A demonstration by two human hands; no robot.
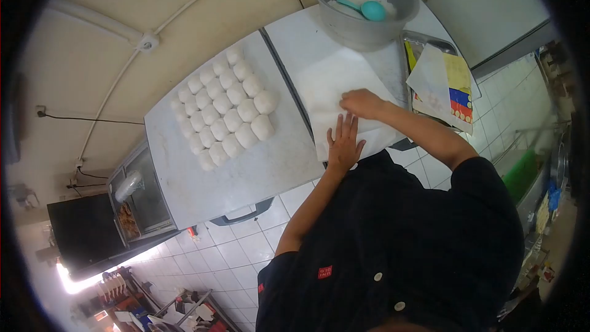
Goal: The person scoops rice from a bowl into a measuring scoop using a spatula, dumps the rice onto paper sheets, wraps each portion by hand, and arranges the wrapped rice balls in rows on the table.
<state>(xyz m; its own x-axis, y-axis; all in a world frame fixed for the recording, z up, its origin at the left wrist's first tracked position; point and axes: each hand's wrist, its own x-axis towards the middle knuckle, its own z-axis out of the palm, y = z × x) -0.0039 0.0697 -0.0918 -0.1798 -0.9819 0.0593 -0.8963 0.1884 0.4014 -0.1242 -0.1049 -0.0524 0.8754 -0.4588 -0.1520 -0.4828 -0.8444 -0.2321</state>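
Note:
A white sheet (329, 83), which looks like paper or thin cloth, lies on the right part of the table. On its near edge rests my left hand (345, 146), flat with the fingers spread. Just beyond it, my right hand (364, 104) is closed in a fist-like curl against the sheet; what it holds, if anything, is hidden. To the left, several rows of round white dough balls (227, 110) sit close together on the tabletop.
A grey basin (341, 27) of white powder, with a turquoise scoop (372, 10) in it, stands at the back. Right of the sheet is a metal tray (424, 38) under papers and a colourful packet (460, 95). A dark seam (286, 77) divides the tabletop (246, 178).

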